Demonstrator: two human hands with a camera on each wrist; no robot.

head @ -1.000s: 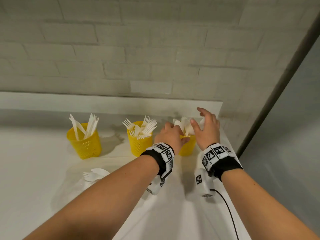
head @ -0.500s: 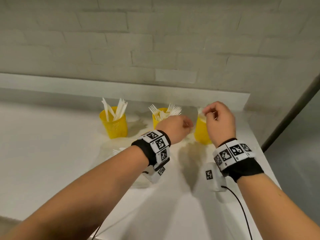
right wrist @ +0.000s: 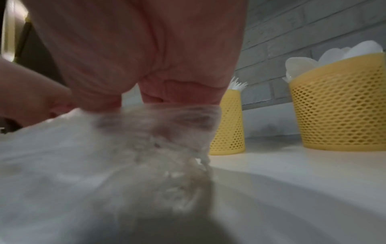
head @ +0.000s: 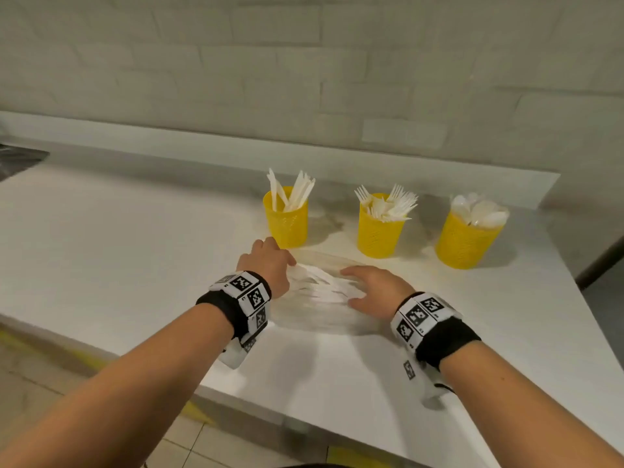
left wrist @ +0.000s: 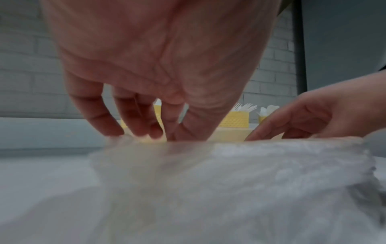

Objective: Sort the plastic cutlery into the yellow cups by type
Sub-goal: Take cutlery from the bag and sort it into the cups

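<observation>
Three yellow mesh cups stand in a row near the wall: the knife cup (head: pixel 287 219), the fork cup (head: pixel 380 233) and the spoon cup (head: pixel 467 241). In front of them lies a clear plastic bag (head: pixel 314 298) with white cutlery inside. My left hand (head: pixel 280 261) reaches down at the bag's left end, and its fingertips (left wrist: pixel 117 130) touch the plastic. My right hand (head: pixel 354 287) lies over the bag's right end with its fingers spread on it. From the left wrist, the right hand's index finger (left wrist: pixel 271 128) points straight onto the bag (left wrist: pixel 229 173). The bag (right wrist: pixel 104 148) hides my right fingertips.
The white counter (head: pixel 135 248) stretches bare to the left, with its front edge near my forearms. A low ledge and a brick wall (head: pixel 304 79) stand behind the cups. The spoon cup (right wrist: pixel 342 107) and the fork cup (right wrist: pixel 229 123) stand close to the right of my right hand.
Both hands have left the spoon cup and come back down onto the bag in front of the cups. The head view has swung left.
</observation>
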